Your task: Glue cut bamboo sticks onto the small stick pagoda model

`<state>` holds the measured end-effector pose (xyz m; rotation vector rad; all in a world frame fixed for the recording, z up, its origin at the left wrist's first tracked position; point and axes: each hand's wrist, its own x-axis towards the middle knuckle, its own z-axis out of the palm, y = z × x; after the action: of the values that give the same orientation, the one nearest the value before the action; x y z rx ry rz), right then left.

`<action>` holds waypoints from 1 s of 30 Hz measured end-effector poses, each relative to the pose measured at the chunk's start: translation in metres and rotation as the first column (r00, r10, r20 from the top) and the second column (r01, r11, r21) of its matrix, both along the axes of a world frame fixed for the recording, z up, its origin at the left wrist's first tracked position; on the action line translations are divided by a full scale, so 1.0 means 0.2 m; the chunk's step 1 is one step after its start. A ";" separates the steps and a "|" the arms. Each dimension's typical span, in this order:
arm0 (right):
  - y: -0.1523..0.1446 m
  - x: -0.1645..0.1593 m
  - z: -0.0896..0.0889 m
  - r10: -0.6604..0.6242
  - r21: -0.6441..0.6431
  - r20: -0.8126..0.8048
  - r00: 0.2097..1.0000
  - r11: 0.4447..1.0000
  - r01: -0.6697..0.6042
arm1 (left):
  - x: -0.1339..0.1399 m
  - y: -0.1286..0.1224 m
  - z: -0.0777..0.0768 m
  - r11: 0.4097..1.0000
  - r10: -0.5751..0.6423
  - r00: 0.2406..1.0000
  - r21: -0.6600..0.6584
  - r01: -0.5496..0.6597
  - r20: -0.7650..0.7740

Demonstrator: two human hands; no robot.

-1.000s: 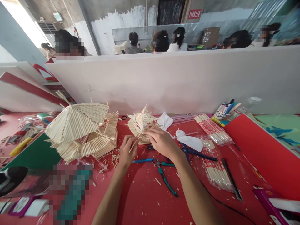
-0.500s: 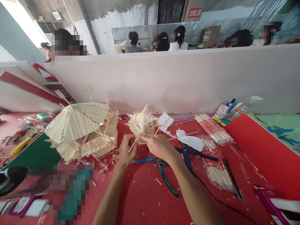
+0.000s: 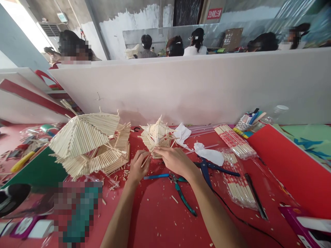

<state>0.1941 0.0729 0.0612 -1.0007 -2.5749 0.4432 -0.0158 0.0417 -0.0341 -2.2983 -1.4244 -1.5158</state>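
In the middle of the table stands a small pavilion-like model of wooden sticks (image 3: 156,135), with a pointed roof. My left hand (image 3: 140,165) is at its front left, fingers curled around a short wooden stick (image 3: 146,161). My right hand (image 3: 177,161) reaches in from the right, index finger along the model's lower front edge and the other fingers bent beneath. Its fingertips press on the model; the thumb is mostly hidden. Left of my hands sits a larger wooden-stick model (image 3: 85,134) with a wide sloping roof. Green-handled pliers (image 3: 181,194) lie below my hands.
A blue glue gun (image 3: 204,171) with a black cable lies right of my forearm. Further right are packs of chopsticks (image 3: 236,179), white tissues (image 3: 210,154) and a pen cup (image 3: 245,121). A white partition (image 3: 191,89) rises behind, people beyond it. Stick scraps litter the red table (image 3: 160,220).
My left hand has drawn slightly down and left from the model, and the stick in it shows less. My right hand stays at the model's front edge.
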 end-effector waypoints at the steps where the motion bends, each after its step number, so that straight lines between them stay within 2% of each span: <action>1: 0.00 0.00 0.00 0.001 -0.004 -0.007 1.000 1.000 -0.001 | 0.00 0.00 0.00 1.000 0.004 1.000 -0.005 -0.004 -0.012; 13: 0.01 0.01 0.00 0.009 -0.003 0.008 1.000 1.000 -0.009 | 0.00 0.00 0.03 1.000 0.014 0.997 -0.021 -0.016 -0.072; 18: 0.01 0.05 0.03 0.011 -0.006 -0.067 0.998 1.000 -0.011 | 0.00 0.00 0.04 1.000 0.019 0.997 -0.022 -0.020 -0.075; 25: 0.02 0.25 0.12 -0.137 0.015 -0.222 0.965 0.989 0.144 | -0.01 0.00 0.03 0.999 0.006 0.997 -0.034 -0.009 -0.082; 30: 0.03 0.40 0.16 -0.315 -0.003 -0.113 0.942 0.948 0.317 | -0.01 0.00 0.03 0.998 0.019 0.996 -0.058 -0.024 -0.084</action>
<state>0.2734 0.0792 0.0925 -1.3161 -2.2595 0.3799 -0.0186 0.0413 -0.0274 -2.3417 -1.4867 -1.3722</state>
